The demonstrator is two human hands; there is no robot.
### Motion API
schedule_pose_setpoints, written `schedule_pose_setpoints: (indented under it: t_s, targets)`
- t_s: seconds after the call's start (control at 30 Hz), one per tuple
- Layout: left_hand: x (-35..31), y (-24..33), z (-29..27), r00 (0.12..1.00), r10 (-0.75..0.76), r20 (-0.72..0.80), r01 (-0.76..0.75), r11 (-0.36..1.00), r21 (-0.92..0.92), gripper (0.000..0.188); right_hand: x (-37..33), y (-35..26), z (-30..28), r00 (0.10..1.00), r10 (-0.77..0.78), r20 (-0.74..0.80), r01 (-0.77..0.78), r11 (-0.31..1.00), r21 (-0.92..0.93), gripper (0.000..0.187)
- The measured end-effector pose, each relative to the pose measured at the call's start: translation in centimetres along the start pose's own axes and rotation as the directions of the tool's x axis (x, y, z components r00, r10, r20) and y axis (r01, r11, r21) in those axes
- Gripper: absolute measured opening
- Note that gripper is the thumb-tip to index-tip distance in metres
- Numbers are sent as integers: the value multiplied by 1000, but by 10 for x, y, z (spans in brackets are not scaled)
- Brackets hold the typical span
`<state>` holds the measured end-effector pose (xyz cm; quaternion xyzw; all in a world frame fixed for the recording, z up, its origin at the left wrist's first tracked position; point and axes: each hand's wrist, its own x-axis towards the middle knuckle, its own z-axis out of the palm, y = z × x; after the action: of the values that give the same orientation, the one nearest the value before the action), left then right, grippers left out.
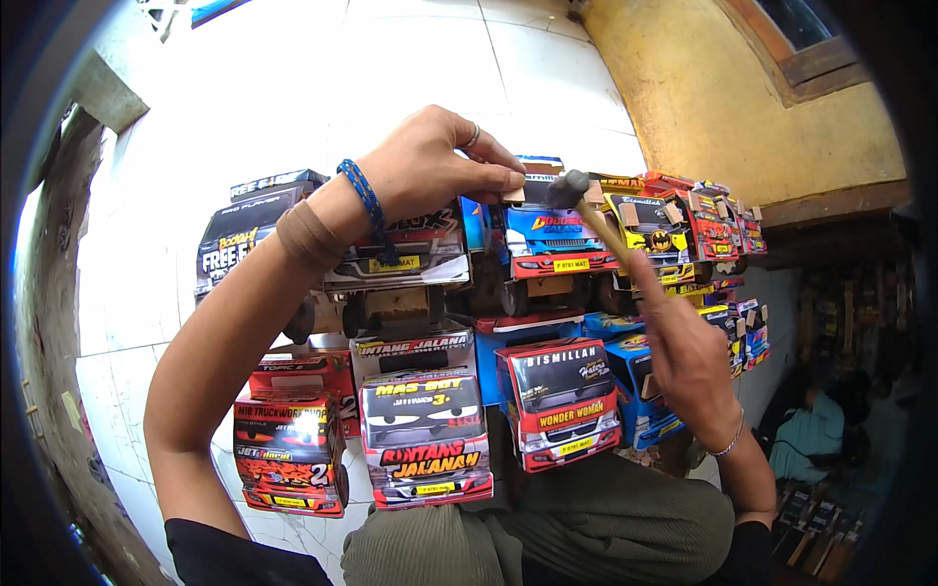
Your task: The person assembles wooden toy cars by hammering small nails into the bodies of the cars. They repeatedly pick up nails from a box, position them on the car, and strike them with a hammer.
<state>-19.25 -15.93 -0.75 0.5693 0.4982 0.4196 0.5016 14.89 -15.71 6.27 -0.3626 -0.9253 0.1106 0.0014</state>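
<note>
My left hand (430, 161) reaches over the back row of toy trucks, thumb and fingers pinched on a small tan piece (513, 195) at the upper left corner of a blue toy truck's front (555, 234). Wrapped round a wooden handle, my right hand (684, 352) holds a hammer (608, 232). The hammer's dark head is just right of my left fingertips, in front of the blue truck's windscreen; whether it touches the truck I cannot tell. Similar tan pieces stick out from the front of a yellow and black toy truck (647, 244) to the right.
Several more toy trucks stand close together in rows, among them a red one (562, 405) and a black and red one (425, 439) near my knees. White floor tiles (420, 59) lie beyond. A yellow wall (674, 88) rises at right, and a person in teal clothing (809, 435) is lower right.
</note>
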Motion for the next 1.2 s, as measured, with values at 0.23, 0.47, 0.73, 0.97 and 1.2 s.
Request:
schedule_pose_setpoints:
  t_s: [0.23,0.47,0.73,0.97,1.2]
  targets:
    - [0,0,1,1000,-10,1,10,1000,13,34,5,-2,3,964,-86,-250,122,984,129,61]
    - [0,-1,0,1000,11,2,-11,999,31,35,4,-1,11,962,-104,-253,130,988,89,67]
    - [2,0,-3,1000,-13,13,13,998,64,35,2,2,4,986,-93,-137,104,991,82,60]
    - [-3,10,-1,997,-78,23,77,995,56,40,-32,21,-10,695,189,-694,228,858,461,64]
    - [-3,19,2,988,-155,-7,155,982,107,39,-114,25,-64,422,456,-783,157,814,559,87]
